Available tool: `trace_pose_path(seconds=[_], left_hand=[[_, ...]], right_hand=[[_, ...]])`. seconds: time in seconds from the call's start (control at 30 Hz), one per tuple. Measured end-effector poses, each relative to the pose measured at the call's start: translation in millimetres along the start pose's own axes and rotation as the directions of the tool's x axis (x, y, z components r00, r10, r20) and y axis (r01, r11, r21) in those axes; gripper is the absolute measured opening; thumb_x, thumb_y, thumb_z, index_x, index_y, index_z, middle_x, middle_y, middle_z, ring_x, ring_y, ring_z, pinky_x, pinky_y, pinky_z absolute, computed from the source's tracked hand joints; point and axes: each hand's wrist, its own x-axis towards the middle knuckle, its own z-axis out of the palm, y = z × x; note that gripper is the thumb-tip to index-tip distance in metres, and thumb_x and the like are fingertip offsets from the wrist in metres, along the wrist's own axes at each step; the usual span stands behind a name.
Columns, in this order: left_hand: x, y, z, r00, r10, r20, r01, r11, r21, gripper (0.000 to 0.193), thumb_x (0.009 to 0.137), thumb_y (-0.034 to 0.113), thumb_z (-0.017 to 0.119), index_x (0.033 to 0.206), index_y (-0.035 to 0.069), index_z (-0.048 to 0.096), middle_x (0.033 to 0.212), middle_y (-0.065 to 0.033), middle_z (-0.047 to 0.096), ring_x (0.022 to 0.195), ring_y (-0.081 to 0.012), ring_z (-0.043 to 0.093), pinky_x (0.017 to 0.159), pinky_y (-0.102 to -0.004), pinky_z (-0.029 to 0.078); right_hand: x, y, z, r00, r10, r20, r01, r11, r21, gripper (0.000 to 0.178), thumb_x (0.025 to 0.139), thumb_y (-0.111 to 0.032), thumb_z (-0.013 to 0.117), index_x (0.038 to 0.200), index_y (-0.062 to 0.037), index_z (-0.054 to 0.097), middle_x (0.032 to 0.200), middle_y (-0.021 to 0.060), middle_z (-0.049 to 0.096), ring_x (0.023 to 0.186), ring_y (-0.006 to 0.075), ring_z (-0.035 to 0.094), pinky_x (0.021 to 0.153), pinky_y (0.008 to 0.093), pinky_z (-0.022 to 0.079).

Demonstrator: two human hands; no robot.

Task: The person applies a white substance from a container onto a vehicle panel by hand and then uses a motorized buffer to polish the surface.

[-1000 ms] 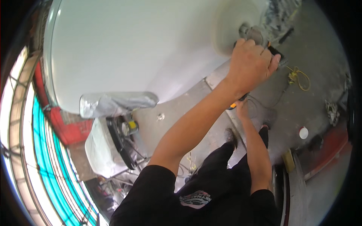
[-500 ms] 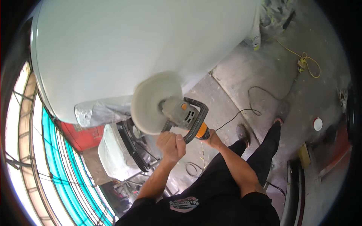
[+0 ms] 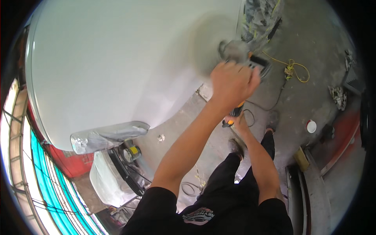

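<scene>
A polisher (image 3: 237, 51) with a grey body and orange parts is held in both hands. Its broad pale pad (image 3: 206, 44) looks blurred and lies against the large white car panel (image 3: 113, 58), near the panel's right edge. My left hand (image 3: 234, 84) is closed on the front loop handle, which it partly covers. Lower down, my right hand (image 3: 239, 120) wraps the black and orange rear grip, partly hidden behind my left forearm. A dark cord (image 3: 270, 108) runs from the tool across the floor.
Plastic film covers a long part (image 3: 111, 137) below the panel and another part (image 3: 261, 21) at its far right. A yellow cable (image 3: 300, 71) and a white round container (image 3: 311, 126) lie on the floor. A white wrapped piece (image 3: 107, 178) stands lower left.
Both hands have carried the polisher right and farther up the panel, from its lower edge to near its right edge. My left arm is now stretched out. The whole view has shifted slightly.
</scene>
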Motion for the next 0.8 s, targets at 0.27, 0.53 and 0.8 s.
trace_pose_path(seconds=[0.27, 0.53, 0.8], left_hand=[[-85.9, -14.7, -44.0, 0.970, -0.183, 0.160, 0.172, 0.982, 0.078, 0.034, 0.086, 0.022, 0.067, 0.055, 0.012, 0.055, 0.054, -0.0068, 0.053, 0.053, -0.0286, 0.054, 0.054, -0.0416, 0.041], [-249.5, -5.1, -206.8, 0.883, -0.426, 0.198, 0.405, 0.904, 0.136, 0.026, 0.083, 0.000, 0.053, 0.058, 0.003, 0.047, 0.053, -0.0104, 0.043, 0.045, -0.0272, 0.041, 0.047, -0.0402, 0.030], [-232.2, 7.8, -163.7, 0.827, -0.505, 0.248, 0.512, 0.858, 0.039, 0.031, 0.086, 0.004, 0.054, 0.056, 0.006, 0.045, 0.053, -0.0127, 0.044, 0.046, -0.0325, 0.043, 0.047, -0.0453, 0.031]], right_hand=[[-49.9, 59.1, 52.7, 0.996, 0.082, -0.036, -0.079, 0.993, 0.090, 0.008, 0.079, -0.008, 0.071, 0.085, -0.0049, 0.068, 0.069, -0.0010, 0.061, 0.063, 0.0097, 0.057, 0.058, 0.0287, 0.043], [-114.8, 180.1, 129.3, 0.961, 0.109, 0.254, -0.038, 0.961, -0.272, 0.027, 0.079, -0.018, 0.078, 0.101, -0.0037, 0.071, 0.089, 0.0141, 0.074, 0.085, 0.0212, 0.073, 0.077, 0.0364, 0.055], [-73.1, 115.2, 60.0, 0.984, 0.015, 0.178, 0.064, 0.900, -0.432, 0.028, 0.078, -0.020, 0.078, 0.097, -0.0003, 0.069, 0.083, 0.0176, 0.073, 0.080, 0.0278, 0.074, 0.071, 0.0394, 0.056]])
